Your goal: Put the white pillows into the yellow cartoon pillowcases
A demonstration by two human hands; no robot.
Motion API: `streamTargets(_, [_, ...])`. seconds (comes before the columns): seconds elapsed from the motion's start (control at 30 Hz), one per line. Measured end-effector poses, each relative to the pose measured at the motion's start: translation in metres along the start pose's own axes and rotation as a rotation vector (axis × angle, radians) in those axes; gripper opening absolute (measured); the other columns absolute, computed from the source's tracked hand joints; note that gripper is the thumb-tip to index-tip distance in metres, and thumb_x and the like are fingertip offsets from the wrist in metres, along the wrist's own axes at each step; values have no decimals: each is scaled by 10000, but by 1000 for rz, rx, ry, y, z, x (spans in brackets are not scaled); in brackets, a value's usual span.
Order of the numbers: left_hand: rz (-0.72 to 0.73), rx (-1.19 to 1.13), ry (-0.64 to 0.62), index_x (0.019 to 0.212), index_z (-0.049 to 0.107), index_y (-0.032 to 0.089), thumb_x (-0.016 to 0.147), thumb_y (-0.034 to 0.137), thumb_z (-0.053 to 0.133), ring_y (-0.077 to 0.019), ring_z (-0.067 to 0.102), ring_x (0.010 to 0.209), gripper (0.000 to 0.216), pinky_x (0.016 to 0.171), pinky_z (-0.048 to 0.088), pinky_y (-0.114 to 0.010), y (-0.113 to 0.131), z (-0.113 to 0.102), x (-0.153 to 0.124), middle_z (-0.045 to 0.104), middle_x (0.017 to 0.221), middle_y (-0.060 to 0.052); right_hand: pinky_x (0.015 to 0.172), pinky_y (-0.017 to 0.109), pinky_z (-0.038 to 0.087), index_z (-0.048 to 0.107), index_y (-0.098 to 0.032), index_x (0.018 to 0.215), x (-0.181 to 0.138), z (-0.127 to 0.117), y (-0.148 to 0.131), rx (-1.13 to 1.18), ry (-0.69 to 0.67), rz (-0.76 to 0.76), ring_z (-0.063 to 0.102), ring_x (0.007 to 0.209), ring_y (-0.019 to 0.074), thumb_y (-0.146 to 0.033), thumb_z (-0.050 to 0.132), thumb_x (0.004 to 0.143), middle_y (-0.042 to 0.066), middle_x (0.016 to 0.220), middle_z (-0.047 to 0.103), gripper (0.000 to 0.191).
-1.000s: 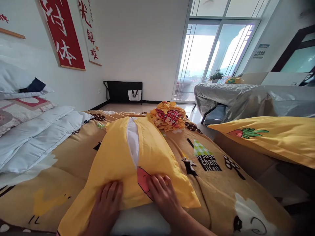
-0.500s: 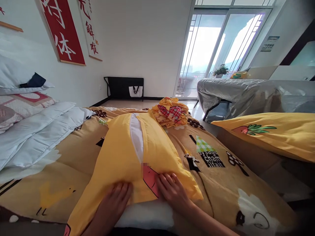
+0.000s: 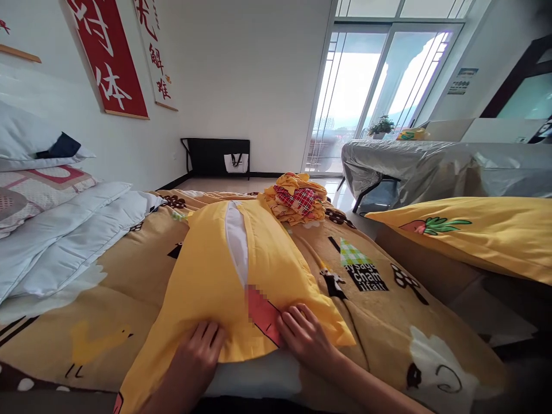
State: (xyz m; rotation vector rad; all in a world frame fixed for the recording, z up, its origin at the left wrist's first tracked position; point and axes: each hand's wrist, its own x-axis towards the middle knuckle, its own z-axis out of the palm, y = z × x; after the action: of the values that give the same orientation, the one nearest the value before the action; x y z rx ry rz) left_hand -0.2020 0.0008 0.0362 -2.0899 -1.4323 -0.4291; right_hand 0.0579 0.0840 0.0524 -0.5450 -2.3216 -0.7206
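Left hand [image 3: 196, 359]: fingers lay flat and spread on the near part of the yellow case [image 3: 241, 282], pressing the cloth, nothing pinched as far as the view showed.
Right hand [image 3: 307, 339]: fingers curled narrowly onto the case's near right edge beside the carrot print [image 3: 263, 313]; whether they gripped the hem, I could not tell.
Pillow [image 3: 259, 376]: white, lying lengthwise at the bed's near edge, its near end bare below the case's hem; a white strip [image 3: 236, 244] showed through the slit on top.
Bed [image 3: 379, 322]: tan printed cover carrying the pillow at its middle.
Far end of bed: a heap of yellow and plaid clothes [image 3: 297, 201].
Left edge: a folded white quilt [image 3: 64, 236].
Step, by my judgement: the case was being worked over the pillow, mostly on.
Next move: likely needs a grip on the hem at both sides and a pull toward the near end.
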Motion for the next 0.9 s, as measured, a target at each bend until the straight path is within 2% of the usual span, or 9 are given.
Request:
streamTargets(0.17, [-90, -139, 12, 778, 579, 172, 607, -116, 372, -185, 540, 687, 394, 678, 425, -300, 12, -7, -5, 592, 732, -26, 806, 356, 409, 616, -151, 820, 4, -6, -4, 25, -41, -31, 535, 710, 169, -64, 385, 910, 43, 759, 600, 262])
streamTargets(0.27, [-79, -135, 106, 750, 557, 168, 645, -103, 364, -185, 522, 648, 349, 658, 425, -302, 13, -12, 4, 561, 682, -25, 868, 378, 394, 631, -144, 962, 9, 1, -14, 30, -50, -47, 554, 853, 194, -90, 383, 918, 71, 929, 638, 257])
streamTargets(0.33, [-60, -112, 141, 775, 560, 162, 651, -92, 366, -186, 520, 646, 343, 656, 430, -303, 11, -14, 12, 553, 682, -27, 899, 406, 379, 617, -127, 1059, 13, 8, -21, 1, -53, -28, 546, 934, 221, -101, 368, 919, 93, 999, 640, 287])
streamTargets(0.43, [-46, -62, 126, 884, 589, 147, 652, -85, 374, -186, 535, 666, 392, 650, 437, -296, 5, -11, 17, 570, 718, -31, 838, 410, 394, 619, -99, 1022, 17, 20, -28, -68, -37, 39, 550, 891, 236, -80, 388, 882, 117, 949, 646, 271])
streamTargets(0.5, [-46, -43, 42, 907, 607, 158, 659, -81, 385, -190, 552, 693, 410, 652, 444, -296, 3, -6, 16, 596, 755, -32, 762, 392, 401, 622, -96, 933, 19, 26, -31, -92, -44, 54, 551, 795, 226, -65, 418, 845, 111, 843, 638, 224])
streamTargets(0.6, [-88, -70, -166, 838, 631, 186, 656, -69, 405, -213, 576, 756, 385, 684, 464, -323, 8, 2, 12, 626, 797, -32, 680, 366, 383, 587, -134, 795, 22, 34, -33, -83, -94, 50, 529, 688, 205, -59, 455, 812, 72, 714, 594, 153])
streamTargets(0.67, [-131, -112, -298, 870, 644, 180, 649, -61, 413, -232, 586, 816, 400, 737, 477, -353, 15, 4, 12, 639, 838, -44, 648, 352, 366, 545, -164, 728, 24, 38, -32, -47, -125, 53, 513, 652, 194, -66, 480, 802, 43, 675, 564, 139])
streamTargets(0.77, [-202, -163, -507, 953, 642, 153, 635, -65, 406, -253, 586, 904, 453, 808, 478, -388, 23, -2, 17, 642, 927, -78, 631, 341, 350, 512, -186, 704, 24, 42, -29, 47, -174, 62, 510, 655, 193, -98, 506, 786, 28, 678, 556, 120])
streamTargets(0.9, [-220, -260, -775, 1006, 619, 151, 648, -48, 441, -247, 594, 936, 447, 793, 481, -358, 17, -24, 23, 635, 1009, -96, 615, 324, 333, 522, -190, 749, 18, 39, -26, 165, -253, 17, 529, 673, 186, -160, 516, 768, 27, 709, 577, 36])
